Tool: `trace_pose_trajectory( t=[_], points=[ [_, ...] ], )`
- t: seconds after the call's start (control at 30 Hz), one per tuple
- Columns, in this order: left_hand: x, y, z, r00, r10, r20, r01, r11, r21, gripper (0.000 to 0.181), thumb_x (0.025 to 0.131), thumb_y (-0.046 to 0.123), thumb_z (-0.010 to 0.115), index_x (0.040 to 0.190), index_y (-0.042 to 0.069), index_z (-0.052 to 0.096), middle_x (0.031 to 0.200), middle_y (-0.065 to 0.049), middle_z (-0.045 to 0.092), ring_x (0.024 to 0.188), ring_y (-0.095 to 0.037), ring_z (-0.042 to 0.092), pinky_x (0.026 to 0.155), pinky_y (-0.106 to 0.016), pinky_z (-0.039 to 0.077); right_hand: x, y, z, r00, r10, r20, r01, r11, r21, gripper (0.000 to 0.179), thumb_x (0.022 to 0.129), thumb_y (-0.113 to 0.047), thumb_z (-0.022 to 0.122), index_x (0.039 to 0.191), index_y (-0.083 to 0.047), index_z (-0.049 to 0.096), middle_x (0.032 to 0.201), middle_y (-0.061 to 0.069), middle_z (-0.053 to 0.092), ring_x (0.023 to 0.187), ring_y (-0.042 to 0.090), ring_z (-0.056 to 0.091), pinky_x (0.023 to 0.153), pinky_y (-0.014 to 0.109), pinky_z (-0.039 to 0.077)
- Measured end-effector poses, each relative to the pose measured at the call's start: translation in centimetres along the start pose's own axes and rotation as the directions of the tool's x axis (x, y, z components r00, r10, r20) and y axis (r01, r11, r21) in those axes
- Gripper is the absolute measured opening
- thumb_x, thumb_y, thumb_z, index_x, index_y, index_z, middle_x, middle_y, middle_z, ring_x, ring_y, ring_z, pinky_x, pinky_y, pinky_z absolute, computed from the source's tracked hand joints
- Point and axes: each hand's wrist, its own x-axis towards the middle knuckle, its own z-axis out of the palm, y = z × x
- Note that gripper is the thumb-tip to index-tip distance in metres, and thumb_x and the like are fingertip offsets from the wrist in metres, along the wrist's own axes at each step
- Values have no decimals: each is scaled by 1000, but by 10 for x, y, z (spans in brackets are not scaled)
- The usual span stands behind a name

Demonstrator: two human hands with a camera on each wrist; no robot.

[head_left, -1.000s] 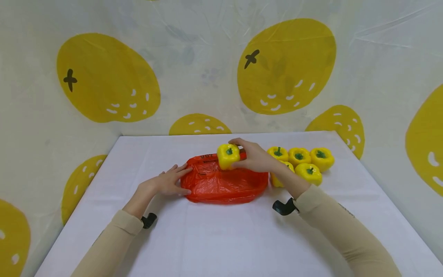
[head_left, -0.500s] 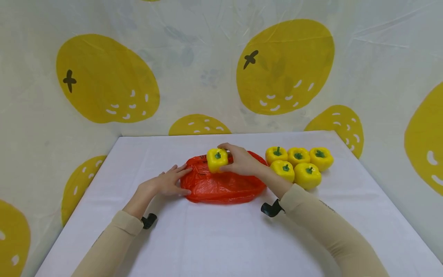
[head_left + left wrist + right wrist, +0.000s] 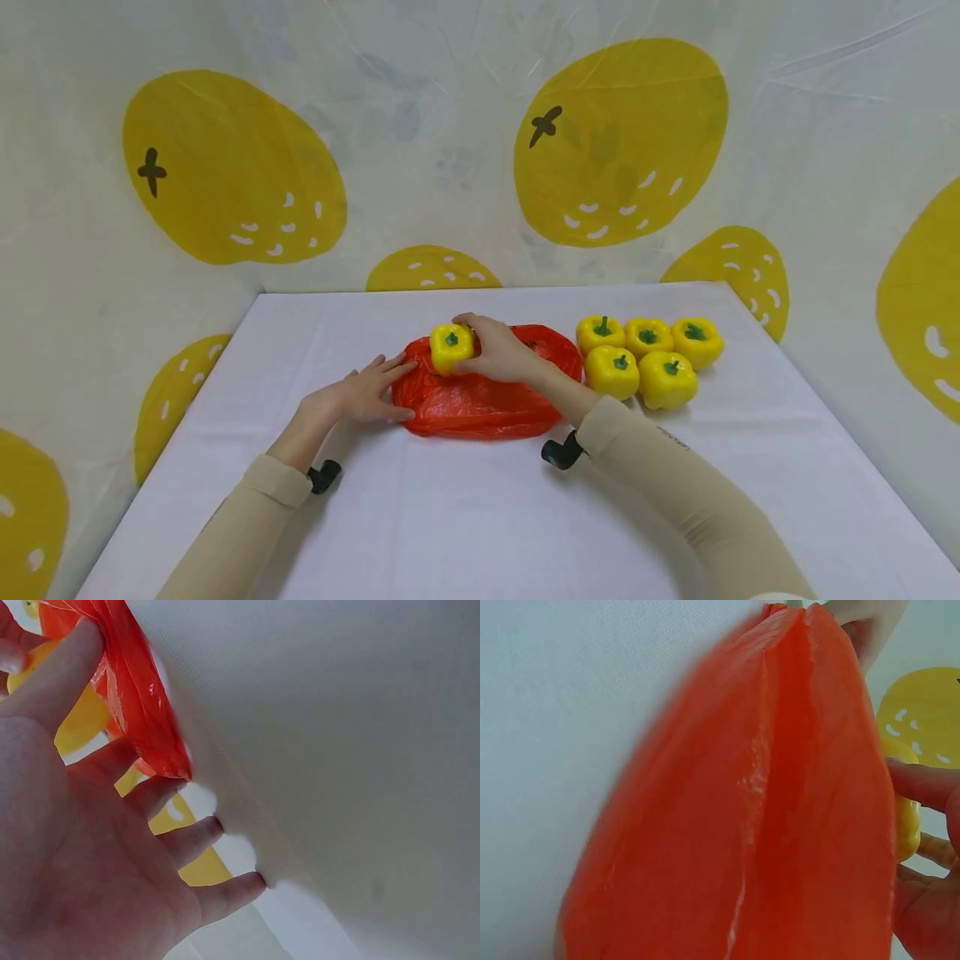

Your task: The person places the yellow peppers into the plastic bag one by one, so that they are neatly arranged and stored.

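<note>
Yellow pepper, pinched by your right hand, is over the left part of the red bag. Probably it is light, firm, slightly slippery; hold its widest sides. Your left hand touches the bag, fingers spread.

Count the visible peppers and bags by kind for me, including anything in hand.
Peppers: 6 (5 on the table, 1 in the right hand)
Red bag: 1
Total: 7
</note>
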Motion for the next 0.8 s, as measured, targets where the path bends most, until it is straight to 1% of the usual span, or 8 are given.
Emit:
trace_pose_trajectory(
  t=[0.23,0.43,0.67,0.8],
  points=[
    [-2,0,0,1000,7,-9,-7,1000,3,92,88,51,75,163,19,32,170,-12,19,153,-46,10,112,-77,16,5,0,9,1000,21,-15,-22,1000,-9,77,90,-22,82,154,-9,43,145,6,54,129,24,51,108,45,47],
    [0,-2,1,1000,4,-4,-4,1000,8,93,88,53,74,163,20,31,170,-11,19,153,-46,10,112,-77,15,7,1,11,999,24,-23,-24,1000,-17,79,90,-24,82,156,-11,41,147,7,53,132,25,50,108,45,47],
    [1,-4,1,1000,0,8,0,1000,13,94,88,54,74,164,22,29,170,-10,17,154,-45,8,113,-77,14,4,2,7,999,40,-26,-41,999,-22,83,88,-28,84,157,-15,40,147,7,54,131,25,52,107,44,48],
    [2,-4,1,1000,-7,9,7,1000,14,94,88,55,74,164,23,29,171,-9,17,154,-44,7,113,-76,14,0,4,0,1000,26,-14,-27,999,-19,82,88,-29,84,156,-14,41,146,7,55,131,26,53,104,43,50]
  ],
)
